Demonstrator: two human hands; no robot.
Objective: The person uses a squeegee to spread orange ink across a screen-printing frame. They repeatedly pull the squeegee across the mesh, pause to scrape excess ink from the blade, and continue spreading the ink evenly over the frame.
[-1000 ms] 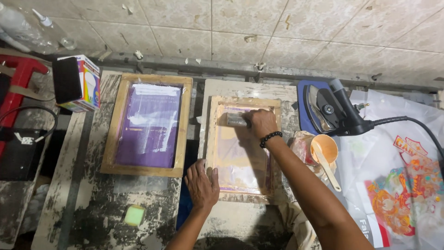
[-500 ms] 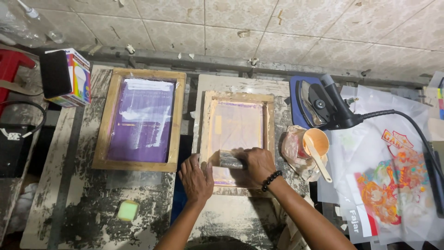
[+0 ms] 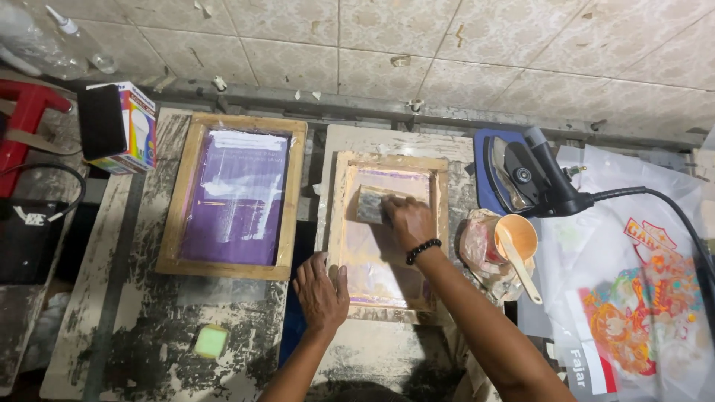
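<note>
The right hand [image 3: 408, 220] is gripping a squeegee [image 3: 370, 204], fingers curled down over its top and pressing it onto the mesh in the upper half of a small wooden-framed printing screen [image 3: 337, 223]. That screen is lying flat near the middle of the tabletop [image 3: 141, 327], its mesh streaked pale pink and orange. A dark beaded bracelet [image 3: 423, 251] is sitting on the right wrist. The left hand [image 3: 322, 293] is lying palm-down with its fingers spread a little, pressing on the frame's corner at about 7 o'clock from the squeegee; it is holding nothing.

At 9 o'clock from the small screen, just beside it, a larger wooden-framed screen [image 3: 173, 223] is resting flat, its mesh purple with whitish smears. At 11 o'clock from that one, a colourful cardboard box [image 3: 138, 126] is standing near the wall, and a red stool-like object [image 3: 26, 112] is showing at the far left edge. At 6 o'clock from the large screen, a small pale green sponge [image 3: 211, 341] is lying on the paint-stained tabletop.

At 3 o'clock from the small screen, an orange cup [image 3: 515, 234] with a pale spatula [image 3: 521, 272] in it is sitting on crumpled plastic. Just above it, at 1 o'clock from the right hand, a dark clothes iron [image 3: 521, 175] is resting on a blue pad, its black cord [image 3: 670, 208] trailing off to the right. Further right, a white sheet with a red and orange printed design [image 3: 633, 320] is spread out.
</note>
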